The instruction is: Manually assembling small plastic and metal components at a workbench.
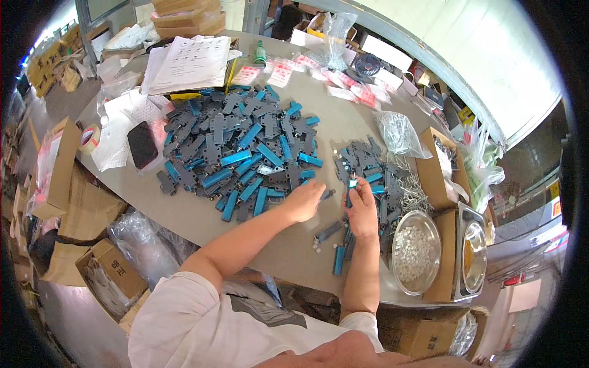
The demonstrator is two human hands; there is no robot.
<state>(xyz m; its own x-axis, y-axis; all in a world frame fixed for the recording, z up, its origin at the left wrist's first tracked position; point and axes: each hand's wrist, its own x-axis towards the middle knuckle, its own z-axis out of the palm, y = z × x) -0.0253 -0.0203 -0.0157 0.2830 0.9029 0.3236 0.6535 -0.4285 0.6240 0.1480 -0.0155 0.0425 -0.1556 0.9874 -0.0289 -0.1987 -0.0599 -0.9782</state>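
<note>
Right-hand fingers [367, 189] grasp a blue part [352, 184]; left-hand fingers [317, 186] are curled to its left (contents hidden; cannot tell if grasping). A pile of similar parts [236, 158] lies beyond them. Apparent step: single-part handling. Next move likely calls for a steady right-hand grip.

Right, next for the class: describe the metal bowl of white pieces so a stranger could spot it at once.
Find the big table and go to its near right corner, past the right hand. A round silver bowl sits there beside a cardboard box. Unlike the metal dish farther right, it holds a heap of small white pieces.
</note>
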